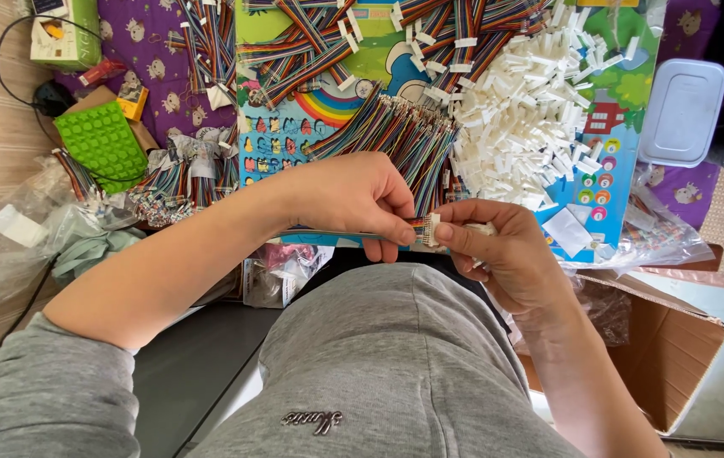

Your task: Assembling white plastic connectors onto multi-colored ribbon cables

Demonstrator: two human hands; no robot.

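Two hands meet at centre: the left hand (353, 199) pinches one flat rainbow ribbon cable (353, 235), while the right hand (497, 246) pinches a small white plastic connector (432, 230) against its end. At 12 o'clock lies a heap of white connectors (523, 119); at 2 o'clock, one translucent lidded box (682, 110).

Connector pile (523, 119) lies right of wire bundle (404, 136), lidded tub (682, 112) farther right

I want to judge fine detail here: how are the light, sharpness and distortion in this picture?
Head view: even daylight, soft shadows, no harsh glare; the left hand, right hand and white connector between them are fairly sharp; the single wires in the ribbon cable blur together; wide-angle bending curves the frame edges, notably the cardboard box.
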